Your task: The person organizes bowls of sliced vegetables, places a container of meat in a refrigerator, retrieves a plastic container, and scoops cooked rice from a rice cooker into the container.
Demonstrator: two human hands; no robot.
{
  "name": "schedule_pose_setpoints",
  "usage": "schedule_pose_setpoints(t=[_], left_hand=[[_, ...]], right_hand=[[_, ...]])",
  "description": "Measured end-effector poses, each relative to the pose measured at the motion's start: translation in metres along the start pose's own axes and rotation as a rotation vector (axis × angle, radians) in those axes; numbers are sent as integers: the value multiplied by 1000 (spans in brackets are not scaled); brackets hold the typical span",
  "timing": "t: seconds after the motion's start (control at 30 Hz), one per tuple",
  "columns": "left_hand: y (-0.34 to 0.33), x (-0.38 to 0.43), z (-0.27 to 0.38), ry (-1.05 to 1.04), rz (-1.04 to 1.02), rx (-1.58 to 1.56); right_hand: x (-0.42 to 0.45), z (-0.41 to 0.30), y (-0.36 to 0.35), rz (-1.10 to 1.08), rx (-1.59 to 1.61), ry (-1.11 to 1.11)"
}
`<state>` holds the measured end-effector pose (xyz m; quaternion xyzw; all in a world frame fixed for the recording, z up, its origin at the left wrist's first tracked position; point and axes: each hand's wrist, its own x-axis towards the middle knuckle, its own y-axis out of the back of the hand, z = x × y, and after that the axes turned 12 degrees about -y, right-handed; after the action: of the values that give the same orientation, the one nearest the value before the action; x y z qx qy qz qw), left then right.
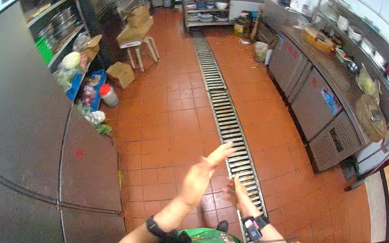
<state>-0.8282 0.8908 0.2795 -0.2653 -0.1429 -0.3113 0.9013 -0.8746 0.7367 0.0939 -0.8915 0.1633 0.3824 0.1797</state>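
Note:
My left hand (200,177) is raised in front of my body with nothing in it, its fingers stretched forward over the floor drain grating (232,138). Close to its right, my right hand (238,191) is also empty; its fingers are blurred by motion. A small gap shows between the two hands. Black straps circle both wrists, and a small device (253,228) sits on the right one. Below the hands is the green apron (210,239) over a floral-patterned garment, with the tip of a dark shoe (223,226) just beyond it.
A steel refrigerator (17,109) stands at left, beside shelves with vegetables and blue crates (96,90). A white-legged stool (138,51) and a cardboard box (121,74) are farther along. At right runs a steel counter (328,73) with a round wooden chopping block (317,39).

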Motion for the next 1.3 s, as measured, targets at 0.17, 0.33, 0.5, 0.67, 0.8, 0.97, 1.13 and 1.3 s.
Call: schedule_pose_setpoints(t=[0.17, 0.33, 0.5, 0.67, 0.8, 0.97, 1.13, 1.3], left_hand=[[-36, 0, -168, -184, -563, 971], [-10, 42, -231, 816, 153, 437], [-70, 66, -306, 793, 297, -750], [-5, 188, -245, 750, -89, -296], [110, 181, -344, 691, 178, 320], [120, 208, -365, 745, -156, 750], [82, 329, -427, 735, -331, 774], [55, 422, -505, 529, -493, 599]], right_hand=[[3, -13, 66, -349, 770, 165], [-83, -118, 108, -205, 268, 351], [9, -138, 137, 542, -1106, 1088], [61, -127, 305, 725, -602, 64], [75, -99, 346, 850, -866, 175], [53, -137, 349, 941, -809, -107], [74, -148, 376, 1091, -567, -196], [112, -230, 422, 1097, -478, -350]])
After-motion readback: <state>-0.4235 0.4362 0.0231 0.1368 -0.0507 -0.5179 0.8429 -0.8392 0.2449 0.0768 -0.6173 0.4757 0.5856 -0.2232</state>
